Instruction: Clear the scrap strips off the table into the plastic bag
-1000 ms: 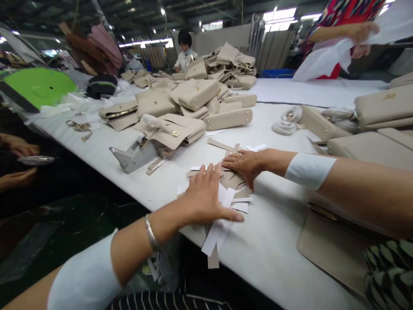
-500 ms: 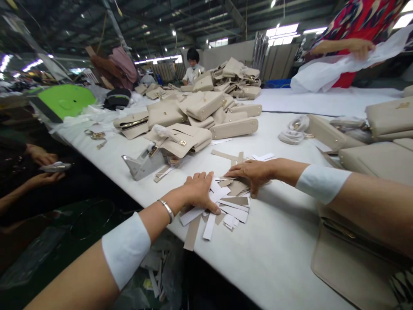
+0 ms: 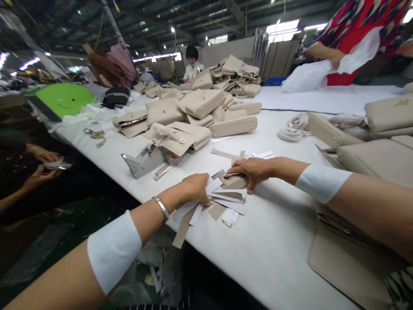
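A loose heap of white and beige paper strips (image 3: 229, 196) lies near the table's front edge. My left hand (image 3: 196, 188), with a bracelet at the wrist, is closed round strips at the heap's left side; some stick out below it, past the edge. At the far right side of the heap, my right hand (image 3: 253, 172) has its fingers and thumb closed on a bunch of beige strips. Small folded white pieces (image 3: 230, 217) lie in front of the heap. Behind my left hand stands a grey tape dispenser (image 3: 143, 163), touching a beige handbag (image 3: 180, 137).
Piled beige handbags (image 3: 206, 103) fill the table's middle and back. More bags (image 3: 380, 159) and wrapped straps (image 3: 293, 129) lie at right. A green object (image 3: 61, 101) stands at left. One co-worker's hands (image 3: 45, 165) are at left; another person (image 3: 351, 47) handles white sheeting.
My left hand has closed round strips and drawn them slightly left toward the edge. My right hand's fingers have curled in on strips. The co-worker's white sheeting at the back has shifted.
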Demonstrator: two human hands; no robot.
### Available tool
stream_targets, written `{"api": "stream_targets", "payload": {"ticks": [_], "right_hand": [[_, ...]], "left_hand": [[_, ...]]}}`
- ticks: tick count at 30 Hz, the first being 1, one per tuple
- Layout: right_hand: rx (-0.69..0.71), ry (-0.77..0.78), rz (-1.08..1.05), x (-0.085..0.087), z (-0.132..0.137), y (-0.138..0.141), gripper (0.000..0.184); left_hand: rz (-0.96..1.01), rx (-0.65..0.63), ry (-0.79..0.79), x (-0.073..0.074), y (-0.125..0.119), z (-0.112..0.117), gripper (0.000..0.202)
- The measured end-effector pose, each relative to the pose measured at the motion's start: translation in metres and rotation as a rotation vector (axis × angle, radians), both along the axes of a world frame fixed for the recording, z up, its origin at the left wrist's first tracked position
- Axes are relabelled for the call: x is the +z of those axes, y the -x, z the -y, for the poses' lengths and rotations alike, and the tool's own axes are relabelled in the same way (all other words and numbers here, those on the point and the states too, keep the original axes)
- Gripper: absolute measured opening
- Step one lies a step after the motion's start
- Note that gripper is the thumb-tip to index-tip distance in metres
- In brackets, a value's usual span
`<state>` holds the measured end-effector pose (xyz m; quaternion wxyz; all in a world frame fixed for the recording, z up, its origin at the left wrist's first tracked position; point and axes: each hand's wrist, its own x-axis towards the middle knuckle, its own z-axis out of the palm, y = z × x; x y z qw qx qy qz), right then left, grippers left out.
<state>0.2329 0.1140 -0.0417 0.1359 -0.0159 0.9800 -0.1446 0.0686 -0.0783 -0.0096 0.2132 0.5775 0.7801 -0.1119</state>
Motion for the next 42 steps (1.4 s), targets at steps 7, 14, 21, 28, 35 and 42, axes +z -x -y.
{"api": "stream_targets", "payload": {"ticks": [7,14,21,28,35,42], "right_hand": [[0.001,0.028,-0.025,-0.011,-0.007,-0.006,0.095],[0.018,0.13,-0.039,-0.009,-0.005,-0.012,0.087],[0.012,0.139,-0.032,-0.013,-0.007,-0.013,0.084],[0.019,0.127,-0.057,-0.021,-0.015,-0.014,0.088],[-0.002,0.075,-0.019,-0.024,-0.011,-0.013,0.094],[-0.032,0.054,-0.013,-0.032,-0.013,-0.008,0.087]], "left_hand": [[0.343,0.081,0.033,0.004,0.007,0.006,0.043],[0.756,0.225,0.083,-0.001,0.031,0.008,0.039],[0.912,0.315,0.145,0.008,0.052,0.037,0.04],[1.002,0.427,0.103,0.024,0.082,0.078,0.036],[1.167,0.566,-0.078,0.03,0.091,0.139,0.041],[1.294,1.038,-0.395,-0.036,0.09,0.285,0.054]]}}
